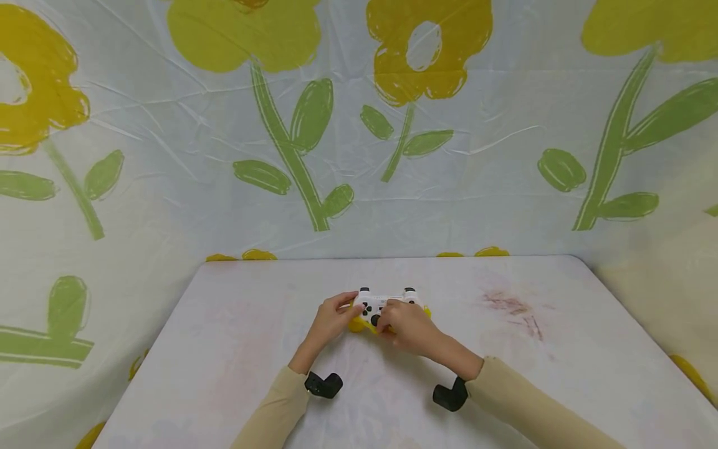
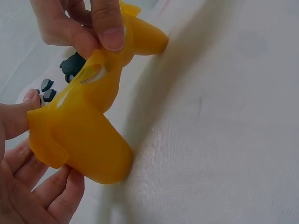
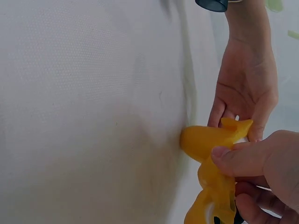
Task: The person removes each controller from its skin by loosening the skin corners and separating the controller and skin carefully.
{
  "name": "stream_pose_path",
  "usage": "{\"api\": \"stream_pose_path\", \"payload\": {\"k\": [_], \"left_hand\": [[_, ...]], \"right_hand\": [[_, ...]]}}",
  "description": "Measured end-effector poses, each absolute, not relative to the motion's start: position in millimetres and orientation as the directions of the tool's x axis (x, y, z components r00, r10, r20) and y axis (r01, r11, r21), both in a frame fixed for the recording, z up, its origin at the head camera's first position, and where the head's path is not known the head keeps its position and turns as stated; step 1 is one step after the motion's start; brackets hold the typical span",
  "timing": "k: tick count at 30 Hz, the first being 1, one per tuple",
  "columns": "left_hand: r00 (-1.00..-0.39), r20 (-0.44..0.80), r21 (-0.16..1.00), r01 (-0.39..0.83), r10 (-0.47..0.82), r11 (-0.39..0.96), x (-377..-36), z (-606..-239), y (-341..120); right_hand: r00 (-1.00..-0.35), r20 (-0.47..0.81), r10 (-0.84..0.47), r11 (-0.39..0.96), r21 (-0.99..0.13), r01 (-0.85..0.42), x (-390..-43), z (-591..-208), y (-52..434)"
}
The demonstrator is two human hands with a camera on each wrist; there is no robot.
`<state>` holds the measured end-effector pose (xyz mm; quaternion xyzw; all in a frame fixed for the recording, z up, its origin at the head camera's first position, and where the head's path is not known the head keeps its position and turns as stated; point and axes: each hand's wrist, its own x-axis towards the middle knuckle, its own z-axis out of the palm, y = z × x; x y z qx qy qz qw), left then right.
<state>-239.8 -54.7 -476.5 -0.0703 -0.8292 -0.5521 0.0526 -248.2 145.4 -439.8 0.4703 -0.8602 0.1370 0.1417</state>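
Observation:
A white game controller (image 1: 373, 300) with black buttons and sticks is held above the table, its face partly covered by my right hand. A yellow silicone cover (image 2: 93, 140) wraps its grips and lower edge, while the white face shows between. My left hand (image 1: 329, 319) holds the controller's left end, thumb on the cover's edge near the direction buttons and fingers beneath. With thumb and fingers, my right hand (image 1: 412, 325) pinches the cover's edge at the middle. In the right wrist view, the cover (image 3: 203, 140) looks bunched beneath the right thumb.
A pale cloth-covered table (image 1: 224, 362) lies under the hands, with a reddish stain (image 1: 507, 304) on its right side. Behind it hangs a flower-print cloth (image 1: 493, 162). Black wrist cameras (image 1: 331, 385) sit on both wrists.

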Motion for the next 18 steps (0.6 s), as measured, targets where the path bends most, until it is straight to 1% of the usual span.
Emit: {"api": "stream_pose_path", "payload": {"k": [6,10,14,18], "left_hand": [[-0.986,0.154,0.914,0.165,0.058,0.370,-239.3,-475.8,-55.7],[-0.984,0.168,0.916,0.178,0.057,0.358,-239.5,-475.5,-56.1],[-0.981,0.185,0.916,0.192,0.055,0.352,-239.7,-476.4,-56.2],[-0.987,0.152,0.920,0.161,0.054,0.357,-239.9,-477.9,-56.0]], "right_hand": [[-0.508,0.365,-0.780,0.526,-0.058,-0.849,-246.0,-438.0,146.6],[-0.528,0.351,-0.774,0.535,-0.084,-0.841,-245.7,-434.8,146.3],[-0.553,0.390,-0.737,0.559,-0.110,-0.822,-247.9,-437.1,144.1],[-0.586,0.435,-0.684,0.589,-0.144,-0.795,-249.9,-440.3,142.8]]}}
